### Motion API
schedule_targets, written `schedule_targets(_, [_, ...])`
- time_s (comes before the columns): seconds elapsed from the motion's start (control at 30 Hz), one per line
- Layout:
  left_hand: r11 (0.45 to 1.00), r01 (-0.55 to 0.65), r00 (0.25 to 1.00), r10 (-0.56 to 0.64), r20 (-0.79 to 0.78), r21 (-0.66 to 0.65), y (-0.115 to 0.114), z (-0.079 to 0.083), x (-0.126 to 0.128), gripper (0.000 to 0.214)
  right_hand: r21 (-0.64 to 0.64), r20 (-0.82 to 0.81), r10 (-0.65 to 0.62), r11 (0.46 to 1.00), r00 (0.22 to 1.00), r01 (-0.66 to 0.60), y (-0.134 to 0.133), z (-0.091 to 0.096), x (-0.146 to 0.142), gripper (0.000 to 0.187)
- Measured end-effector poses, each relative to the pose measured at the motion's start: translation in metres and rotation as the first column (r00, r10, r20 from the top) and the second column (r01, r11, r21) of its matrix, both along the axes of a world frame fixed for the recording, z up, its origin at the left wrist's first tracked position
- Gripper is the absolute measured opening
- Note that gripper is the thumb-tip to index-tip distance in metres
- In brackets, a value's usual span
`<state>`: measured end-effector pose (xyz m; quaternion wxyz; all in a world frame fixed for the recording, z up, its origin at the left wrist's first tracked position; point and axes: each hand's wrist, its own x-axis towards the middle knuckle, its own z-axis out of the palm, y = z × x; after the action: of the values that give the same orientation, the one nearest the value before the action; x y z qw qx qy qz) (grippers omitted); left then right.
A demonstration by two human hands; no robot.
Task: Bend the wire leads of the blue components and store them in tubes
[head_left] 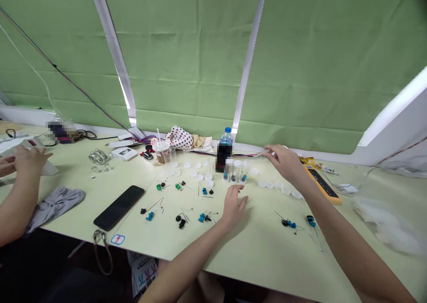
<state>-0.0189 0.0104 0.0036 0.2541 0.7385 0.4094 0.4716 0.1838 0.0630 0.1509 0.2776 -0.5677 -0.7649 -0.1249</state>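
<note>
My left hand [233, 205] rests low over the table with thumb and fingers apart, holding nothing. Just beyond its fingertips stand several small clear containers [234, 177] with blue and black parts inside. My right hand [283, 161] reaches farther back, its fingers pinched at a thin pale object whose kind is unclear. White round caps [269, 185] lie below that hand. Small sets of blue, black and green parts with thin metal rods are spread on the table, among them a blue-and-black set [289, 223] to the right and another set [204, 217] beside my left forearm.
A black phone [119, 207] lies at the left, near a grey cloth [58, 205]. Behind are a drink cup [162, 152] and a water bottle [227, 136]. An orange-edged power strip [322, 184] and clear plastic bags [388, 225] occupy the right. Another person's hand [31, 161] handles a white box.
</note>
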Motion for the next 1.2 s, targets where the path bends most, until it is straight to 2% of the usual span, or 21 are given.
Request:
schedule_targets(0.07, [1.0,0.003,0.994,0.0,0.106,-0.03,0.004,0.003,-0.001,0.042,-0.103,-0.004,0.076,0.992,0.997,-0.076,-0.03,-0.014,-0.007,0.031])
schedule_targets(0.13, [0.995,0.07,0.987,-0.058,0.15,-0.074,0.007,0.003,0.0,0.053,-0.239,-0.032,0.171,0.955,0.985,-0.174,-0.051,-0.034,-0.019,0.029])
schedule_targets(0.2, [0.978,0.141,0.979,-0.115,0.169,-0.153,0.008,0.0,0.002,0.051,-0.306,-0.08,0.181,0.931,0.98,-0.198,-0.062,-0.052,-0.03,0.028])
schedule_targets(0.27, [0.953,0.183,0.973,-0.14,0.185,-0.243,0.009,-0.003,0.003,0.036,-0.324,-0.154,0.176,0.921,0.972,-0.218,-0.065,-0.063,-0.037,0.03])
schedule_targets(0.33, [0.932,0.189,0.971,-0.131,0.199,-0.31,0.01,-0.006,0.003,0.022,-0.327,-0.248,0.16,0.915,0.955,-0.238,-0.066,-0.068,-0.038,0.035])
schedule_targets(0.4, [0.929,0.172,0.973,-0.107,0.205,-0.329,0.01,-0.006,0.001,0.019,-0.327,-0.338,0.143,0.909,0.93,-0.259,-0.065,-0.068,-0.036,0.037])
schedule_targets(0.47, [0.934,0.175,0.973,-0.115,0.201,-0.311,0.009,-0.004,0.001,0.031,-0.333,-0.391,0.142,0.899,0.909,-0.283,-0.067,-0.068,-0.033,0.032])
schedule_targets(0.57, [0.926,0.236,0.966,-0.19,0.176,-0.294,0.009,-0.004,0.006,0.051,-0.349,-0.43,0.15,0.882,0.891,-0.317,-0.071,-0.07,-0.03,0.026])
schedule_targets(0.67, [0.908,0.279,0.957,-0.236,0.168,-0.312,0.011,-0.008,0.014,0.041,-0.375,-0.483,0.151,0.854,0.862,-0.36,-0.069,-0.075,-0.027,0.026])
schedule_targets(0.73, [0.912,0.274,0.955,-0.221,0.198,-0.306,0.014,-0.012,0.017,0.034,-0.414,-0.451,0.099,0.857,0.887,-0.306,-0.061,-0.081,-0.023,0.03])
schedule_targets(0.8, [0.924,0.245,0.953,-0.174,0.25,-0.293,0.018,-0.017,0.015,0.032,-0.456,-0.291,-0.043,0.884,0.956,-0.099,-0.047,-0.09,-0.021,0.037])
schedule_targets(0.87, [0.934,0.2,0.948,-0.109,0.299,-0.295,0.023,-0.02,0.01,0.032,-0.479,-0.208,-0.126,0.878,0.97,0.011,-0.03,-0.102,-0.022,0.037])
schedule_targets(0.97, [0.936,0.142,0.94,-0.025,0.342,-0.322,0.029,-0.024,0.001,0.029,-0.499,-0.093,-0.217,0.855,0.972,0.144,-0.005,-0.121,-0.034,0.047])
schedule_targets(1.07, [0.935,0.12,0.935,0.008,0.356,-0.335,0.033,-0.027,-0.004,0.029,-0.524,0.001,-0.293,0.814,0.956,0.25,0.019,-0.132,-0.047,0.058])
schedule_targets(1.2, [0.934,0.118,0.95,-0.007,0.313,-0.337,0.035,-0.028,-0.006,0.031,-0.542,0.084,-0.366,0.764,0.927,0.351,0.043,-0.134,-0.05,0.046])
